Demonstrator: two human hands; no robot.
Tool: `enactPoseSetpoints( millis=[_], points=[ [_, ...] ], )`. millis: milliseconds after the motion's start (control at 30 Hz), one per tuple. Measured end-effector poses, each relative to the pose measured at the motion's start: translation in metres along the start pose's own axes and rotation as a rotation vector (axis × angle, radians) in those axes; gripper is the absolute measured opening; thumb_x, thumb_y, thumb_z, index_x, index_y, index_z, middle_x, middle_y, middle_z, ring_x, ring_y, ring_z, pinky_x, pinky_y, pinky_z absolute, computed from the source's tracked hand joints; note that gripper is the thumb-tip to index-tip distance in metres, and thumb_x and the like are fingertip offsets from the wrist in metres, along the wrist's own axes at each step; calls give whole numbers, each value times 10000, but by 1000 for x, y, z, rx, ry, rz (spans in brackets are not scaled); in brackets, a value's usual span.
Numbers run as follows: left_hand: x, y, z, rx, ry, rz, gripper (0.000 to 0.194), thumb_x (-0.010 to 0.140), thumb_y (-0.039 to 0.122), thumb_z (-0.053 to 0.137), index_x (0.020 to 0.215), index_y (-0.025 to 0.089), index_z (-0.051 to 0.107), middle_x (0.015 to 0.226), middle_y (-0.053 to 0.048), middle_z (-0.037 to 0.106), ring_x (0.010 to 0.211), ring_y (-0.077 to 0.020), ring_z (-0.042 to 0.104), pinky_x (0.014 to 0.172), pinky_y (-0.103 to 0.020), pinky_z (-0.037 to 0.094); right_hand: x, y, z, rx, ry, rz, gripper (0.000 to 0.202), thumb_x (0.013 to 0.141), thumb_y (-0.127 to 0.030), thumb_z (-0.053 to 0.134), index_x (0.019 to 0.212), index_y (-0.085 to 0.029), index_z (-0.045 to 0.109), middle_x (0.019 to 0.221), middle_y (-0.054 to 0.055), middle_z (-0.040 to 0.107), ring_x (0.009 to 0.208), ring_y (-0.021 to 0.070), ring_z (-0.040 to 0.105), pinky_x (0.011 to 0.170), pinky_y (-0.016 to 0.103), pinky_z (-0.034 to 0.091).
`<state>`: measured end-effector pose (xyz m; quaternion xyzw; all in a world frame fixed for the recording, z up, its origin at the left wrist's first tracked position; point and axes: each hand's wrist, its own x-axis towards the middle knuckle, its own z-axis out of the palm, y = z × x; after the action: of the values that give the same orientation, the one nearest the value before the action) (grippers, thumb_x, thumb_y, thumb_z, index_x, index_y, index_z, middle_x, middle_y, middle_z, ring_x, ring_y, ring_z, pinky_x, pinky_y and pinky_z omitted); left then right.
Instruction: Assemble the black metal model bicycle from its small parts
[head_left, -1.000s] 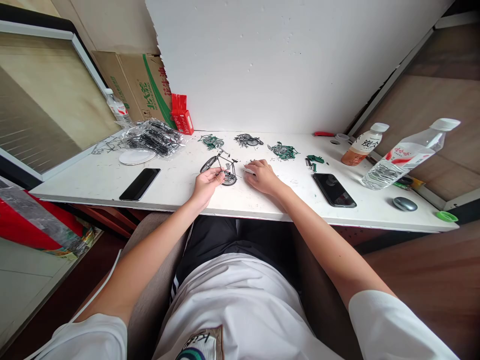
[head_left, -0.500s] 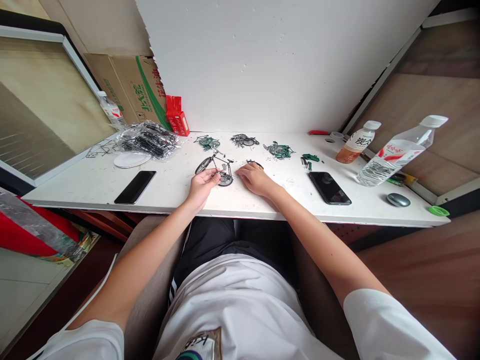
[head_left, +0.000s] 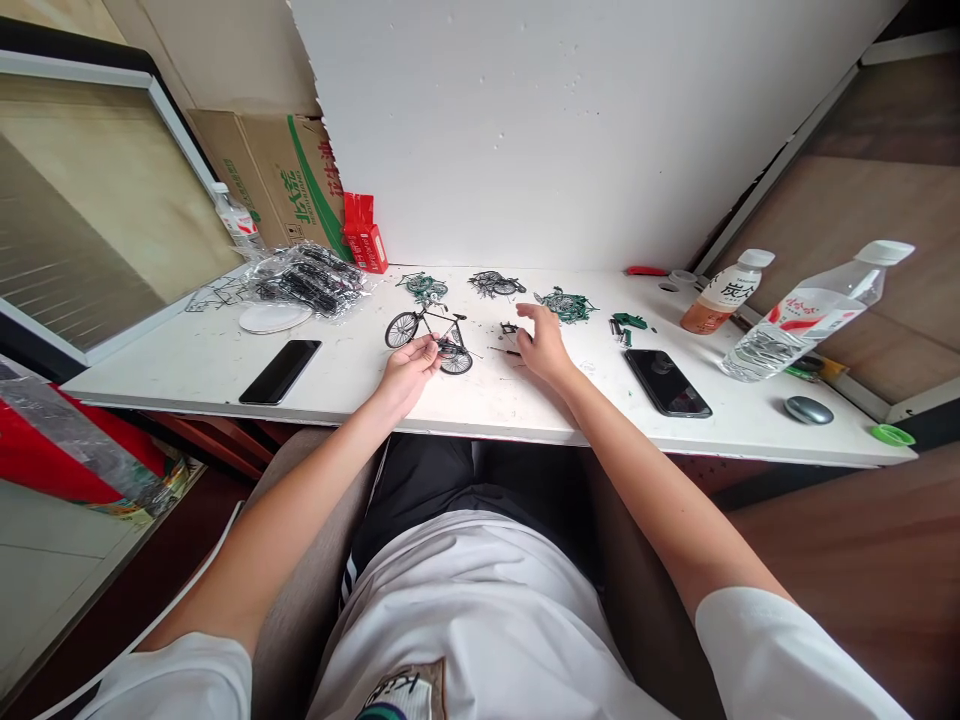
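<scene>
Black model bicycle [head_left: 444, 337]: near the front middle of the white table [head_left: 352, 370], held low between its two wheels; saddle to the right, one wheel to the left; whether the wheels touch the tabletop, I cannot tell.
Left hand [head_left: 407, 375]: thumb and fingertips pinched together on the bicycle's lower part.
Right hand [head_left: 547, 348]: thumb and forefinger spread, with a gap between them; the other fingers cannot be made out clearly; contact with the table is unclear.
Small dark parts [head_left: 509, 328]: lying just left of the right hand.
Back row: a left green cluster [head_left: 424, 287], a black cluster [head_left: 495, 284] and a right green cluster [head_left: 571, 305], the last just beyond the right hand.
Loose green pieces [head_left: 630, 321]: right of that row, behind the right phone [head_left: 667, 382].
Left side: left phone [head_left: 281, 371], white disc [head_left: 275, 317] and a clear bag of black parts [head_left: 307, 280], with a red packet [head_left: 364, 235] and a cardboard carton [head_left: 281, 180] behind.
Right side: brown-and-white bottle [head_left: 726, 293], large clear bottle [head_left: 814, 315], silvery oval object [head_left: 808, 409] and green ring [head_left: 892, 435] by the corner.
</scene>
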<state>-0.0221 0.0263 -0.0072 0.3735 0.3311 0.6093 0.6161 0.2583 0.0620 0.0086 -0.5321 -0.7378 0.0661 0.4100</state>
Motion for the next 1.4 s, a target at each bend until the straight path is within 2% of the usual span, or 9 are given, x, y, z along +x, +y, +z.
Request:
enactPoseSetpoints(
  millis=[167,267,433,533,700,833,1033,1200,1400],
  points=[
    [-1,0,2,-10,23,-4,299,769,171,955,1029,180,808,1022,-62,765,931,-142,665,914,-304,505,11,25,-9,15,254,118,645,859,-101,395,1470,-197,577,1385,167,670,1328,299,603,1174,545,485],
    [-1,-1,2,-3,14,2,293,779,180,951,1034,175,808,1031,-69,766,951,-150,674,914,-307,501,15,31,-16,67,293,164,641,840,-93,389,1437,-189,601,1357,153,699,1297,277,627,1160,515,504],
    [-1,-1,1,-13,0,3,316,762,162,962,1036,168,805,1037,-64,760,935,-132,667,917,-299,496,15,33,-25,-20,48,197,374,958,-278,509,1226,-190,755,1275,158,752,1250,348,620,1127,571,495],
    [-1,-1,1,0,-4,9,318,758,173,965,1034,175,806,1070,-72,766,948,-139,672,905,-299,497,11,30,-23,-190,-135,257,408,952,-427,647,1253,-186,778,1217,181,763,1286,421,579,1068,611,503],
    [-2,-1,2,19,-12,11,327,749,201,975,1031,177,811,1031,-68,764,927,-140,670,897,-303,498,6,22,-17,-303,-220,287,266,946,-370,675,1082,-189,814,1071,157,797,1142,375,660,975,517,549],
    [-2,-2,2,30,-11,21,321,760,211,968,1037,181,810,1019,-69,764,936,-150,673,900,-314,498,8,20,-17,-201,-150,290,161,899,-278,675,948,-192,801,987,131,816,942,292,713,881,410,562],
    [-2,-2,2,29,-18,21,334,742,228,985,1029,182,818,1031,-66,767,927,-140,668,876,-291,501,17,26,-26,223,89,340,259,890,-392,675,951,-161,772,950,114,807,888,247,721,852,364,568],
    [-3,-2,2,27,-9,18,321,757,221,972,1038,183,821,1035,-70,766,928,-144,665,876,-292,501,28,28,-59,431,140,396,327,884,-474,758,991,-166,775,984,118,798,926,242,728,851,375,602],
    [-3,-2,2,32,-11,21,315,762,208,966,1037,178,816,1036,-76,764,955,-158,675,888,-306,498,33,28,-96,367,206,318,307,883,-460,830,953,-165,780,926,110,785,880,225,745,838,365,615]
  ],
)
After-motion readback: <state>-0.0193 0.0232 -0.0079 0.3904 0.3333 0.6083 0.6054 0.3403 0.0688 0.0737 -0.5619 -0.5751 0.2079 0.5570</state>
